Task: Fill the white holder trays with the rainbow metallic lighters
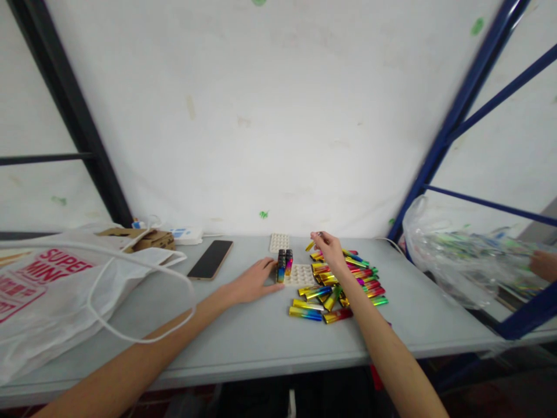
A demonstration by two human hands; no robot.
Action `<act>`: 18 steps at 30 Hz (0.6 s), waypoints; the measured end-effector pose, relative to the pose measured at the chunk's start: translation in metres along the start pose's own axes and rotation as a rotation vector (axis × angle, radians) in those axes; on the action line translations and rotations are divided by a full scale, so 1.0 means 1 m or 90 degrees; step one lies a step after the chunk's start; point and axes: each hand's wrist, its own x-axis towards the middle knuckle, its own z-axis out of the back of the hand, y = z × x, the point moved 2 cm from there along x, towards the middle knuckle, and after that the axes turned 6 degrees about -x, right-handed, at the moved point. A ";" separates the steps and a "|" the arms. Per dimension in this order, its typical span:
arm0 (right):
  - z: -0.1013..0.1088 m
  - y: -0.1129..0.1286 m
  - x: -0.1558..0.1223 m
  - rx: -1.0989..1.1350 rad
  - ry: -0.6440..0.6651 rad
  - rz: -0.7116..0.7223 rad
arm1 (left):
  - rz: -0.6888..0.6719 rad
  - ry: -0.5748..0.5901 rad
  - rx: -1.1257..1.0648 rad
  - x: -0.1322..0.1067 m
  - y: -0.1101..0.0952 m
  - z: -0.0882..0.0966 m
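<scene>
Several lighters [285,262] with dark tops and rainbow metallic bodies stand upright in a white tray with rows of holes [301,274]. My left hand [256,280] rests at the tray's left end, thumb and fingers apart beside the standing lighters; whether it touches them I cannot tell. Above the far side of a loose pile, my right hand [327,247] pinches a gold lighter [310,246] between thumb and fingers. That pile of shiny gold, red, green and blue lighters [333,296] lies right of the tray, partly under my right forearm.
Behind the first tray lies another white holed tray [279,242]. A phone [212,259] lies to the left, near a white bag [47,296], a looping white cable [143,339] and a cardboard box [152,240]. At right are a clear plastic bag [448,261] and another person's hand [543,265].
</scene>
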 end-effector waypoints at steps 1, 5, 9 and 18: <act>-0.001 0.001 -0.001 -0.014 0.004 0.009 | 0.002 0.001 -0.001 0.000 0.000 0.000; -0.009 0.005 -0.007 0.028 0.079 0.015 | -0.001 -0.004 -0.014 0.001 -0.001 0.000; -0.017 0.008 -0.015 0.083 0.152 -0.012 | 0.005 0.003 -0.018 0.001 -0.001 0.000; -0.033 0.007 -0.020 0.218 0.166 -0.133 | 0.000 0.017 0.000 0.001 -0.002 0.001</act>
